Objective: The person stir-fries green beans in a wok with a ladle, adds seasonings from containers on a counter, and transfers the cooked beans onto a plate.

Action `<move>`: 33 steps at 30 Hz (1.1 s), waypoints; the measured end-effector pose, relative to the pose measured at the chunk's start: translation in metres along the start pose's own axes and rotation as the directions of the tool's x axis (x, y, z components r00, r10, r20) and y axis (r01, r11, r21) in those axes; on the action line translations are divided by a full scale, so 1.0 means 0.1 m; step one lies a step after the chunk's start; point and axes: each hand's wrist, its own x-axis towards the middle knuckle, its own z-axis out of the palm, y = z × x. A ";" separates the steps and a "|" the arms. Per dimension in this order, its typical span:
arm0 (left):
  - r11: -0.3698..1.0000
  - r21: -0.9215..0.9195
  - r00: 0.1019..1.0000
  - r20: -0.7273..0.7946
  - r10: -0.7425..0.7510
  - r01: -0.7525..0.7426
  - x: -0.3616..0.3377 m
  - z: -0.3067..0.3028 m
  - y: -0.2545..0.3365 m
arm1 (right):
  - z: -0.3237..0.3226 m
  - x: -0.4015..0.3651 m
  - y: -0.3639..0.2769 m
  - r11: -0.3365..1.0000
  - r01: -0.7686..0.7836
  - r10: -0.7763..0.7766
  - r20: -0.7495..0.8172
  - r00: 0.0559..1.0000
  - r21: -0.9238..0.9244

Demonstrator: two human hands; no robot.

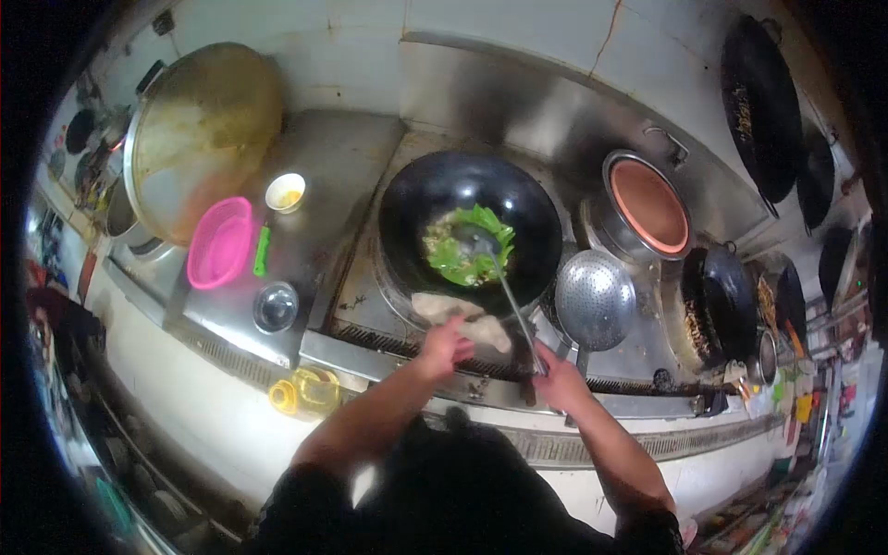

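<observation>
My right hand (pixel 559 383) is closed round the long handle of a ladle (pixel 509 291). The ladle's bowl rests among green leaves (pixel 453 262) and small pale bits inside a black wok (pixel 407 222). Against the wok's near rim lies a crumpled beige cloth (pixel 486 331). Just at this cloth is my left hand (pixel 444 350), its fingers apart and one fingertip overlapping the fabric.
Right of the wok sit a perforated strainer (pixel 596 301) and a metal pot (pixel 614 166) with an orange-brown basin (pixel 650 205). On the left are a pink basket (pixel 220 242), a white bowl (pixel 286 192), a green-handled tool (pixel 263 250) and a yellow oil bottle (pixel 307 392).
</observation>
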 end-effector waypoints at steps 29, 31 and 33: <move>0.963 -0.235 0.990 -0.065 0.123 -0.135 0.10 0.28 -0.10 | 0.26 0.04 -0.43 0.852 -0.119 0.110 0.048 0.993 0.511; 0.959 -0.246 0.990 -0.044 0.135 -0.142 0.08 0.27 -0.08 | 0.34 0.20 -0.43 0.903 -0.094 0.112 -0.018 0.994 0.419; 0.954 -0.261 0.989 -0.024 0.144 -0.145 0.11 0.29 -0.07 | 0.43 0.27 -0.39 0.838 -0.072 0.186 -0.159 0.970 0.541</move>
